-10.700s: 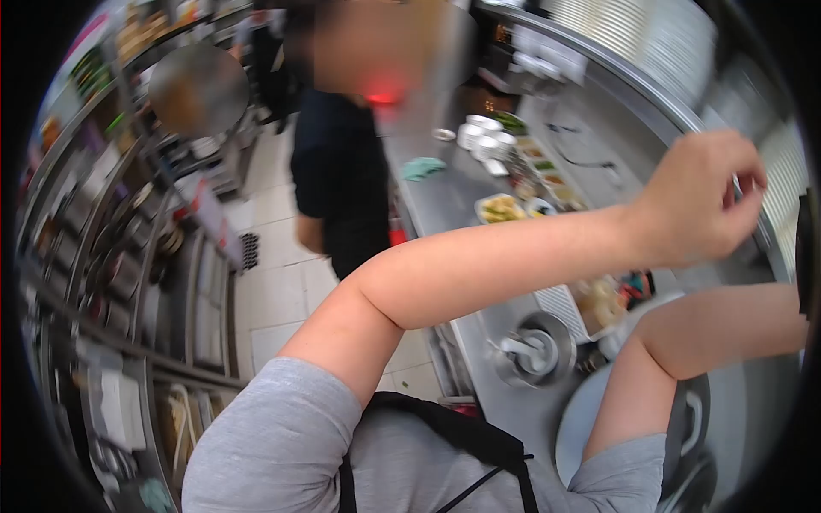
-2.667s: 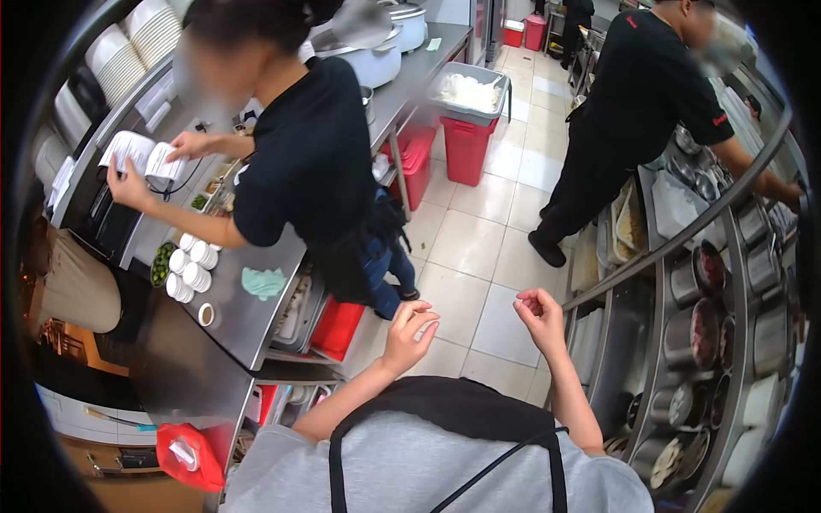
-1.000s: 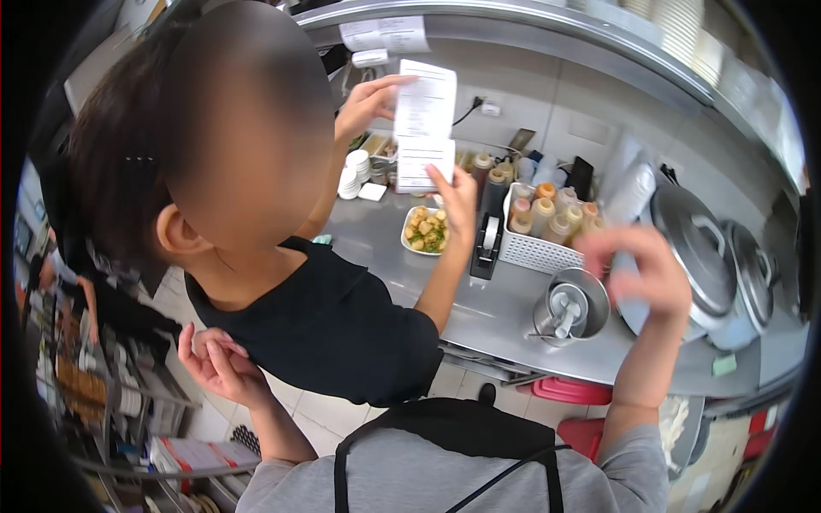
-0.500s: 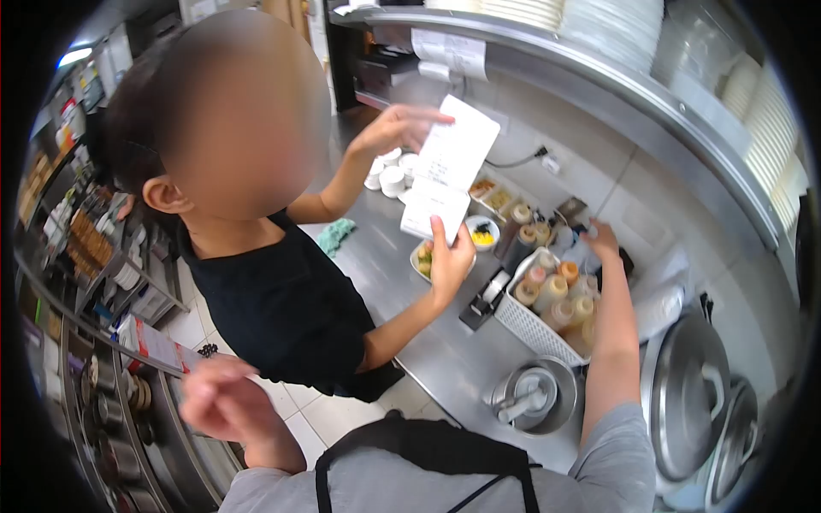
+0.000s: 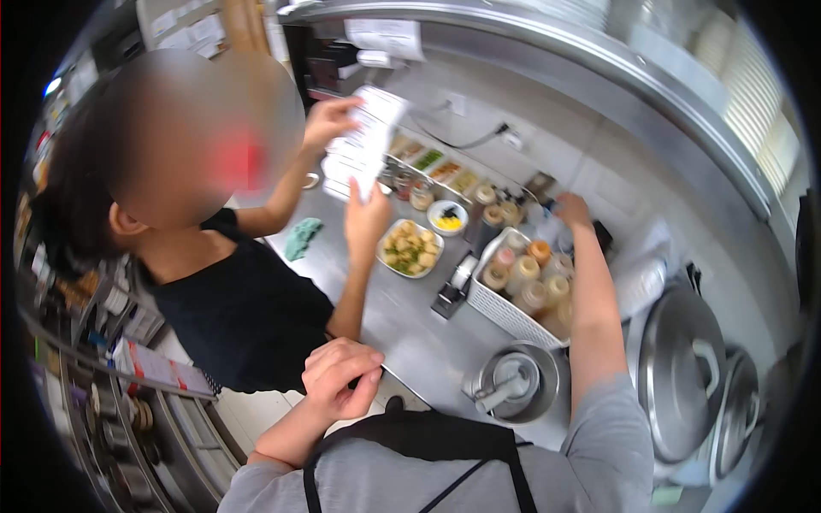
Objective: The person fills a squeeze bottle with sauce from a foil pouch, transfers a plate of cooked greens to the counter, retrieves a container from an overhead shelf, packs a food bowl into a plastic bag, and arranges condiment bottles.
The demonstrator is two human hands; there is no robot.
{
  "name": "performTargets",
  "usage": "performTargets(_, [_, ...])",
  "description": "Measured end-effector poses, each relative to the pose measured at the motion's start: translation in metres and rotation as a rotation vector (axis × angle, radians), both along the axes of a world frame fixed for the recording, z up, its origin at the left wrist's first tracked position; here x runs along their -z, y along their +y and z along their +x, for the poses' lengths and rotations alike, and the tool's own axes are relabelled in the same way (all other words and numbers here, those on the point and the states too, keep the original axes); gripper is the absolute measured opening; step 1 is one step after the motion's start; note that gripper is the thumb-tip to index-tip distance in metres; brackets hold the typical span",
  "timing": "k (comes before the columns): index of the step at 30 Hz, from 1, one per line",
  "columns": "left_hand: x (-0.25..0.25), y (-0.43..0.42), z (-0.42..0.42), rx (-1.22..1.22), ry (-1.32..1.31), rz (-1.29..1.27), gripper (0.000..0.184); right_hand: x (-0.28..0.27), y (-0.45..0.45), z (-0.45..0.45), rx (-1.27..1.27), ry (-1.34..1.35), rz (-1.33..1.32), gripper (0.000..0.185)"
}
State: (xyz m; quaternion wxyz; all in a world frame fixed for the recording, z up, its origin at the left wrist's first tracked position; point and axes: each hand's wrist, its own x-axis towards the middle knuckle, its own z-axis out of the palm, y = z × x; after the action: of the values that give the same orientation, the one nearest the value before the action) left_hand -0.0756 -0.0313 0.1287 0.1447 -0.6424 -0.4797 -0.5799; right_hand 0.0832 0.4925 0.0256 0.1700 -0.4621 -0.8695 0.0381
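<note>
My left hand (image 5: 342, 376) hovers in front of my body by the counter's front edge, its fingers curled in and nothing showing in them. My right arm stretches over a white plastic basket (image 5: 516, 309) of squeeze bottles (image 5: 523, 275). At the basket's far end, my right hand (image 5: 573, 210) has its fingers bent down beside some clear plastic (image 5: 547, 229); what they grip is hidden. A co-worker in a black top stands at my left, holding white printed slips of paper (image 5: 363, 141) in both hands.
On the steel counter (image 5: 398, 321) are a dish of potato-like chunks (image 5: 410, 249), a small bowl with yellow bits (image 5: 447, 219), a tape dispenser (image 5: 455, 286) and a metal pot (image 5: 517, 382). Large lidded pots (image 5: 680, 372) stand at right. A shelf edge (image 5: 599, 56) runs overhead.
My left hand has swung right and in toward my body, its fingers curling. My right hand stays behind the basket, fingers now bent lower. The co-worker's papers have moved left, uncovering the dish of chunks.
</note>
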Motion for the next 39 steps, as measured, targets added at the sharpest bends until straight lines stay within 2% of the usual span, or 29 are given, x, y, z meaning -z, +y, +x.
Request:
performTargets(2, [0.009, 0.010, 0.002, 0.057, -0.017, -0.033, 0.016, -0.011, -0.005, 0.006, 0.072, 0.095, -0.180, 0.038])
performTargets(7, [0.024, 0.030, 0.005, 0.075, -0.051, -0.111, 0.015, -0.011, 0.006, 0.020, 0.019, 0.105, -0.079, 0.040])
performTargets(9, [0.029, 0.038, 0.003, 0.082, -0.075, -0.149, 0.016, -0.009, 0.010, 0.020, 0.025, 0.295, -0.171, 0.047])
performTargets(11, [0.034, 0.051, 0.003, 0.102, -0.179, -0.208, 0.016, -0.008, 0.005, 0.017, 0.022, 0.363, 0.054, 0.056])
performTargets(13, [0.054, 0.073, 0.001, 0.137, -0.381, -0.255, 0.017, -0.037, -0.028, -0.003, 0.099, 0.527, -0.197, 0.057])
performTargets(14, [0.064, 0.089, 0.004, 0.185, -0.563, -0.297, 0.021, -0.025, -0.032, -0.024, 0.058, 0.919, -0.441, 0.047])
performTargets(15, [0.076, 0.106, -0.004, 0.243, -0.614, -0.476, 0.030, -0.029, -0.059, -0.041, -0.127, 1.037, -0.477, 0.041])
performTargets(16, [0.081, 0.126, -0.007, 0.285, -0.695, -0.569, 0.042, -0.057, -0.121, -0.058, -0.088, 1.234, -0.621, 0.040])
performTargets(17, [0.085, 0.141, -0.010, 0.380, -0.733, -0.622, 0.053, -0.055, -0.152, -0.076, -0.115, 1.221, -0.587, 0.036])
performTargets(18, [0.092, 0.155, -0.014, 0.395, -0.732, -0.625, 0.053, -0.031, -0.164, -0.100, -0.225, 1.202, -0.421, 0.034])
performTargets(19, [0.100, 0.168, -0.019, 0.494, -0.991, -0.606, 0.056, -0.017, -0.185, -0.112, -0.291, 1.043, -0.097, 0.033])
performTargets(20, [0.107, 0.178, -0.027, 0.587, -1.250, -0.580, 0.060, -0.025, -0.222, -0.112, -0.316, 1.015, -0.033, 0.032])
performTargets(21, [0.110, 0.185, -0.038, 0.704, -1.270, -0.597, 0.065, -0.027, -0.245, -0.111, -0.357, 0.968, -0.193, 0.031])
performTargets(22, [0.105, 0.187, -0.046, 0.709, -1.273, -0.606, 0.065, -0.022, -0.259, -0.110, -0.431, 0.945, -0.228, 0.033])
performTargets(24, [0.092, 0.182, -0.056, 0.898, -1.481, -0.629, 0.058, -0.016, -0.275, -0.103, -0.528, 0.828, -0.214, 0.035])
performTargets(25, [0.088, 0.180, -0.057, 0.920, -1.503, -0.649, 0.051, -0.015, -0.274, -0.099, -0.518, 0.830, -0.218, 0.035])
performTargets(28, [0.103, 0.173, -0.073, 0.981, -1.392, -0.757, 0.047, -0.019, -0.266, -0.083, -0.624, 0.718, -0.300, 0.033])
performTargets(29, [0.107, 0.169, -0.075, 0.982, -1.397, -0.761, 0.047, -0.025, -0.256, -0.079, -0.591, 0.710, -0.284, 0.034])
performTargets(31, [0.109, 0.158, -0.079, 0.795, -1.463, -0.783, 0.046, -0.031, -0.234, -0.074, -0.499, 0.650, -0.215, 0.036])
performTargets(32, [0.115, 0.153, -0.084, 0.793, -1.465, -0.785, 0.046, -0.031, -0.222, -0.070, -0.459, 0.595, -0.152, 0.030])
performTargets(34, [0.130, 0.141, -0.096, 0.628, -1.617, -0.715, 0.045, -0.038, -0.214, -0.072, -0.397, 0.662, -0.301, 0.022])
performTargets(37, [0.142, 0.118, -0.107, 0.543, -1.717, -0.648, 0.044, -0.047, -0.232, -0.088, -0.469, 0.594, -0.391, 0.014])
performTargets(39, [0.141, 0.097, -0.108, 0.536, -1.733, -0.636, 0.044, -0.048, -0.259, -0.110, -0.650, 0.606, -0.291, 0.011])
